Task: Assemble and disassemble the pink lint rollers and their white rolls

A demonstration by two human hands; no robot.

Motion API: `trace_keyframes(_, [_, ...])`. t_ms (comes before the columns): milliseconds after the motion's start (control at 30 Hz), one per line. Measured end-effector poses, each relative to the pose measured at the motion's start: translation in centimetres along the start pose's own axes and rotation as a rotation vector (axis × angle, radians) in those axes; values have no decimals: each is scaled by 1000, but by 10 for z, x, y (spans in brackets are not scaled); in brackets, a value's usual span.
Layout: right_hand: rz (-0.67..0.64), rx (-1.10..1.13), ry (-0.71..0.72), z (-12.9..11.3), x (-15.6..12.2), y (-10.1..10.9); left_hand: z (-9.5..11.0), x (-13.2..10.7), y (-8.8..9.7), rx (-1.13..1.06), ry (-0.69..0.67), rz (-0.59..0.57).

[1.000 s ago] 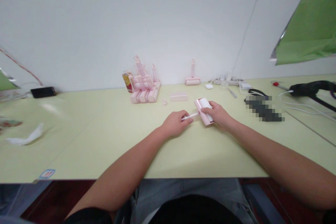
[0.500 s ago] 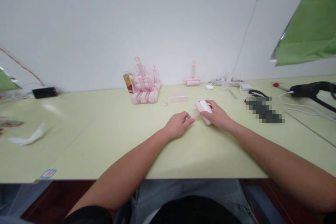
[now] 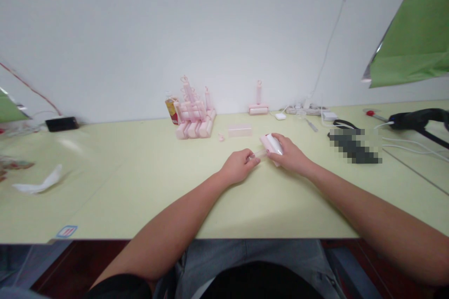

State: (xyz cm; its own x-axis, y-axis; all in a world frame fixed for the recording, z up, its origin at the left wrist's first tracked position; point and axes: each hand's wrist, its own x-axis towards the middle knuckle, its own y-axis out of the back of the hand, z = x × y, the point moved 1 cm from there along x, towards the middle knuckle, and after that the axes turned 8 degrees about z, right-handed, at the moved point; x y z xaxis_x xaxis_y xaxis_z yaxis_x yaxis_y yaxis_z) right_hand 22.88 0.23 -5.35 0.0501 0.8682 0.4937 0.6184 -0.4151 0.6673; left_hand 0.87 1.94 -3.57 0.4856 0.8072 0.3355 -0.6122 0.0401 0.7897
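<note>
A pink-and-white lint roller [image 3: 272,143] lies between my hands above the table's middle. My left hand [image 3: 240,166] is closed round its pale handle, thumb on top. My right hand [image 3: 289,153] grips the roller head, its fingers over the far side and thumb on the near side. Beyond them, a clear pink cover [image 3: 240,130] rests on the table, with a small pink piece [image 3: 220,137] to its left. Another lint roller [image 3: 258,108] stands upright against the wall. Several more lint rollers [image 3: 194,119] are piled at the back left of my hands.
Behind the pile stands a yellow-and-red packet [image 3: 172,110]. A power strip [image 3: 305,110], cables and a cutter-like tool [image 3: 311,125] lie at the back right. A black phone-like object [image 3: 61,124] and a white paper scrap [image 3: 38,182] are at left on the table [image 3: 157,168].
My right hand has shifted slightly over the roller head, its fingers now covering more of the white part. My left hand keeps its hold on the handle.
</note>
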Motion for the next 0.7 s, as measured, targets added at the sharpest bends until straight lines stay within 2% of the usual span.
trace_keyframes(267, [32, -134, 220, -17, -6, 5, 6, -1, -3, 8, -25, -7])
trace_keyframes(400, [48, -110, 365, -33, -12, 12, 9, -2, -7, -2, -59, -10])
trace_keyframes(567, [-127, 26, 528, -52, -18, 16, 12, -2, -8, 1, -93, -24])
trace_keyframes(700, [-226, -1, 560, -59, -22, 15, 16, -1, -5, -7, -102, -92])
